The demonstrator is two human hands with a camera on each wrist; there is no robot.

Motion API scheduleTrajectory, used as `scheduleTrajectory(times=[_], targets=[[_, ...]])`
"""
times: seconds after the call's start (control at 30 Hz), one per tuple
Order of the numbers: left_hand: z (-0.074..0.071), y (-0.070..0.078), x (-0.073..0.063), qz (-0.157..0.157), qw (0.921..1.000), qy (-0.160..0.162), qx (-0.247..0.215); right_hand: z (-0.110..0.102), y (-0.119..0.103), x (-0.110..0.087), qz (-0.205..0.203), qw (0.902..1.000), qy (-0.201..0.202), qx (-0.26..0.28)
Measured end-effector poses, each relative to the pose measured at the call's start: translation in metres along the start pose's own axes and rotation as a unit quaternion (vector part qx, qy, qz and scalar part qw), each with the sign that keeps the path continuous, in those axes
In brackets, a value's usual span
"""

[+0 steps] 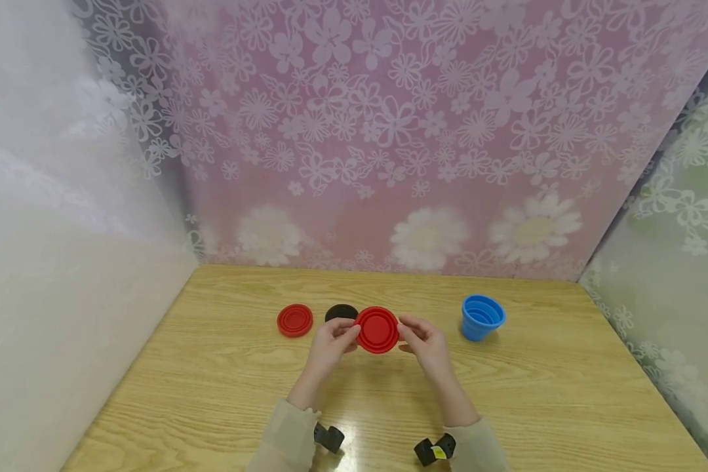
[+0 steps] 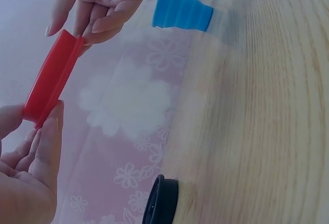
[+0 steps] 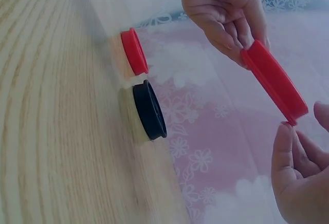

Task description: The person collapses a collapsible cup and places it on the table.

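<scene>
Fingers of my left hand point(image 1: 329, 342) pinch the flat red cup point(image 1: 377, 330) above the table point(image 1: 212, 380). My right hand point(image 1: 428, 343) touches its other edge; I can't tell if it pinches. Gentle, even holding should work best.

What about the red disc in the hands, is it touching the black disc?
Apart. The right wrist view plainly shows pink backdrop between the held red disc and the black disc.

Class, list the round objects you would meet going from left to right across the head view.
Shallow red ringed disc → shallow black round disc → second red ringed disc, held up → blue ribbed tapered cup.
</scene>
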State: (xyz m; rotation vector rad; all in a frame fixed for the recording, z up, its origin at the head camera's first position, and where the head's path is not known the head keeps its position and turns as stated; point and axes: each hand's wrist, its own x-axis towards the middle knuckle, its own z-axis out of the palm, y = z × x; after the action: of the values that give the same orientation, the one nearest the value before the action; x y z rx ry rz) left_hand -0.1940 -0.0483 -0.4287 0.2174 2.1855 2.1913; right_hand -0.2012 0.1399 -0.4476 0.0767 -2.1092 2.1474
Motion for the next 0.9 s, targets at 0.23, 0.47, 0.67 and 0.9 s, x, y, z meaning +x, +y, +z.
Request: scheduleTrajectory(times=[0.23,0.47,0.67,0.9], targets=[[-0.001,0.004,-0.002,0.001,0.9999,-0.011,0.005,-0.003,-0.004,0.000,0.038,0.9985,-0.025,-0.032],[-0.002,0.002,-0.002,0.018,0.9990,-0.016,0.038,-0.003,-0.004,-0.001,0.038,0.9980,-0.026,-0.043],[-0.004,-0.019,0.007,0.048,0.9969,-0.005,0.062,-0.002,-0.004,-0.001,0.038,0.9962,-0.011,-0.078],[-0.004,-0.030,0.013,0.058,0.9939,0.010,0.093,-0.001,-0.006,-0.001,0.058,0.9975,-0.014,-0.038]])
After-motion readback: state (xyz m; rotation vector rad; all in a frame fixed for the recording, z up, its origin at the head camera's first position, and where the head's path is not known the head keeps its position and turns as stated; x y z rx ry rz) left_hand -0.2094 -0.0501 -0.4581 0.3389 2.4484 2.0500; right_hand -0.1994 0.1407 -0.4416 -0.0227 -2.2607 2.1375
